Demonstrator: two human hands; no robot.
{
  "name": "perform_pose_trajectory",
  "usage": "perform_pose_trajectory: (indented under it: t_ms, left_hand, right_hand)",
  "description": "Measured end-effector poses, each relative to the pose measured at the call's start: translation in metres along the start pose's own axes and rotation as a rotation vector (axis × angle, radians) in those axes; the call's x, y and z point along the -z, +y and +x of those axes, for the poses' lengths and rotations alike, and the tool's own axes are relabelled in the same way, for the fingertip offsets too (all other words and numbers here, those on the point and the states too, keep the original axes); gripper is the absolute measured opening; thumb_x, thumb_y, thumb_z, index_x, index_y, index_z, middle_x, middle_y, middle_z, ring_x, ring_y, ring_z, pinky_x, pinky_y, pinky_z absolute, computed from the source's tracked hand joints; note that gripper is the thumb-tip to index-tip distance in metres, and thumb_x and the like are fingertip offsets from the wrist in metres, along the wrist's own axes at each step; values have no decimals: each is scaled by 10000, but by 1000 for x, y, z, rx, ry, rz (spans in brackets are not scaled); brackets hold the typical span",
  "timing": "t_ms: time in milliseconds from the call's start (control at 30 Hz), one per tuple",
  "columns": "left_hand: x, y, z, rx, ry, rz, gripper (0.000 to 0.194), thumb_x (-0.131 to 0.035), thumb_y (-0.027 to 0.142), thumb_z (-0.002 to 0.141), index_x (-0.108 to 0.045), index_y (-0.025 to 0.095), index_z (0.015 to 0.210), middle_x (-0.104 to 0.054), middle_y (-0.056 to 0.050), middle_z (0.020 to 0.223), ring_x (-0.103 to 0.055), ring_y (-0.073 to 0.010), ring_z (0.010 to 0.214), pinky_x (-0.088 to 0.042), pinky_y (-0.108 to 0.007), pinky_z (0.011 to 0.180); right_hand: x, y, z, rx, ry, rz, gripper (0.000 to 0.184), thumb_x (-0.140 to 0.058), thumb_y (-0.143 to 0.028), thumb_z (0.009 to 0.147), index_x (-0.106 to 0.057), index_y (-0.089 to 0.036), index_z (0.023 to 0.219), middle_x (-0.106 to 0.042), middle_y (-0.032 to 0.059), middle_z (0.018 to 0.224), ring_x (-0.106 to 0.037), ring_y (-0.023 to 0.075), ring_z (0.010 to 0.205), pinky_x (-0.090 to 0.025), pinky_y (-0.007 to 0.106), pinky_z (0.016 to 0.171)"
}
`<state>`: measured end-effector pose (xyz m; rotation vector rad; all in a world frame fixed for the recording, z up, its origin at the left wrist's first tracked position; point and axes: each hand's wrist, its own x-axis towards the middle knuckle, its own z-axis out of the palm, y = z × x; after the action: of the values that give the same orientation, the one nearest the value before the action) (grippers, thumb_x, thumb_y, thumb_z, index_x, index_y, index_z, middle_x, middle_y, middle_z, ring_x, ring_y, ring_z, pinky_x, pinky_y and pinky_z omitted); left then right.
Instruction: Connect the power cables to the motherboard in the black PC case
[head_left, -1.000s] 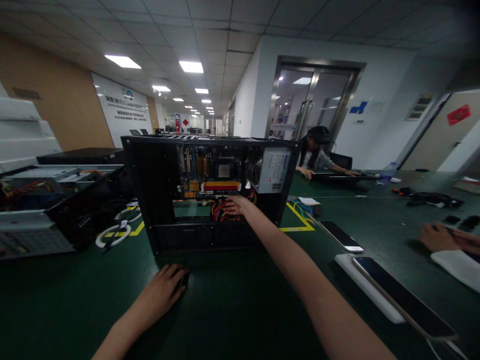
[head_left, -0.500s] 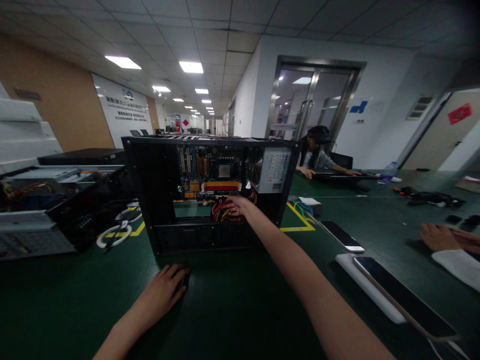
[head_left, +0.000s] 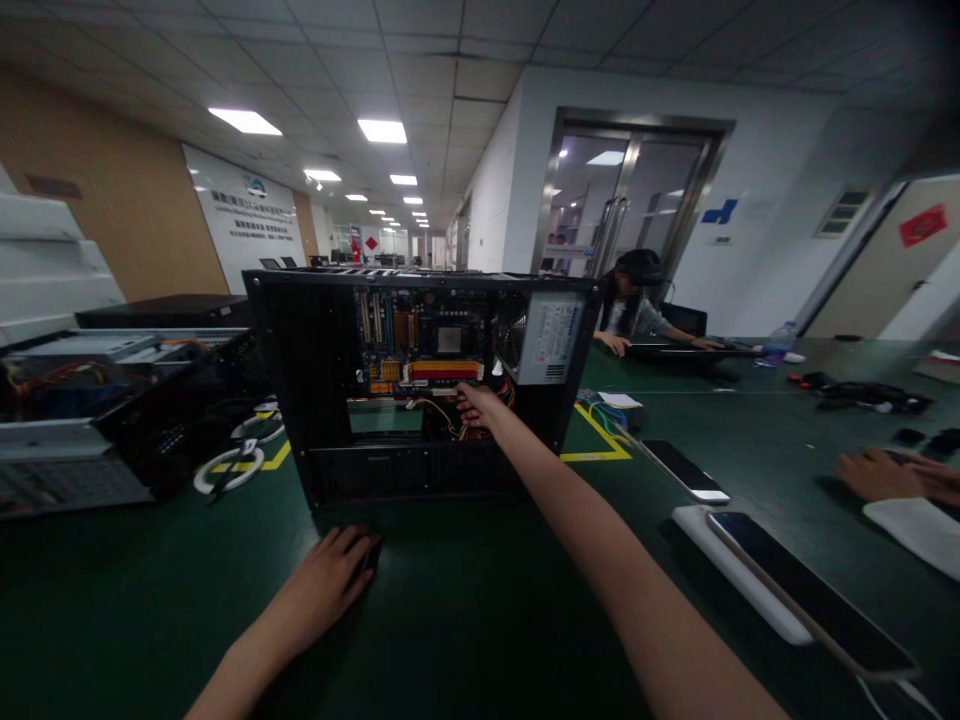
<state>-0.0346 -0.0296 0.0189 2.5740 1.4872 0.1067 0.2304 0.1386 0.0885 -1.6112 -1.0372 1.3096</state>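
A black computer case point(head_left: 375, 475) stands in front of me with its side off. Inside are a motherboard point(head_left: 420, 335) with red and yellow memory slots and a silver power supply point(head_left: 553, 338). My right hand point(head_left: 480, 408) reaches into the lower part, fingers closed around a bundle of power cables point(head_left: 471, 433), mostly hidden behind the hand. A thin yellow cable point(head_left: 435, 404) with a pale plug hangs to its left. My left hand point(head_left: 326, 575) lies on the green table before the case, fingers stretched and slightly apart. Something dark shows at its fingertips; I cannot make it out.
Another opened case point(head_left: 90, 430) stands at the left, near a coiled white cable point(head_left: 229, 470). To the right are phones point(head_left: 810, 590), point(head_left: 684, 470) and a white box-shaped device point(head_left: 739, 575). Another person's hands point(head_left: 885, 472) rest at the right edge; a further person point(head_left: 634, 300) sits behind.
My right hand has moved slightly right and up, drawing the cable bundle right, away from the opening's middle. The yellow cable now shows more clearly. My left hand has stayed in place.
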Motion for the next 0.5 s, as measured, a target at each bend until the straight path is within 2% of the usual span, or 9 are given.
perform_pose_trajectory:
  t_ms: [100, 200, 267, 333, 433, 500]
  left_hand:
    - [-2, -1, 0, -8, -2, -2, 413, -352, 376, 808, -462, 228, 1178, -478, -68, 1188, -442, -256, 1084, -355, -422, 903]
    - [-3, -2, 1, -13, 17, -4, 406, -356, 381, 806, -468, 235, 1168, -487, -61, 1174, -448, -255, 1076, -359, -426, 895]
    - [-3, -1, 0, -7, 11, 3, 411, -355, 380, 807, -467, 226, 1171, -484, -67, 1176, -451, -256, 1071, -357, -425, 895]
    - [-1, 0, 0, -3, 1, 7, 412, -352, 378, 809, -462, 224, 1175, -479, -68, 1182, -453, -252, 1068, -356, -419, 898]
    - [1, 2, -1, -5, -5, 12, 405, -351, 375, 809, -462, 235, 1173, -480, -59, 1181, -452, -250, 1070, -355, -410, 900]
    - [1, 2, -1, -5, -8, 18, 403, -351, 374, 811, -462, 236, 1173, -479, -56, 1181, -450, -250, 1073, -352, -407, 904]
  right_hand:
    - [-1, 0, 0, 53, 62, -4, 148, -411, -291, 814, -458, -151, 796, -433, -56, 462, -390, 47, 332, -376, 182, 401]
    - [-4, 3, 6, 149, 114, -132, 106, -417, -226, 806, -483, -145, 783, -469, -36, 484, -396, 46, 338, -366, 175, 395]
    - [-6, 6, 12, 294, 147, -314, 84, -446, -188, 780, -510, -150, 742, -518, -5, 526, -444, 65, 387, -369, 179, 414]
    - [-9, 9, 17, 510, 159, -525, 45, -517, -140, 715, -534, -162, 680, -568, 27, 595, -532, 106, 539, -384, 177, 483]
    - [-16, 13, 20, 718, 49, -769, 83, -535, -84, 665, -563, -161, 656, -607, 39, 685, -565, 144, 703, -386, 182, 573]
    - [-20, 15, 20, 740, -73, -905, 95, -523, -72, 658, -585, -144, 662, -611, 40, 679, -565, 144, 686, -380, 187, 577]
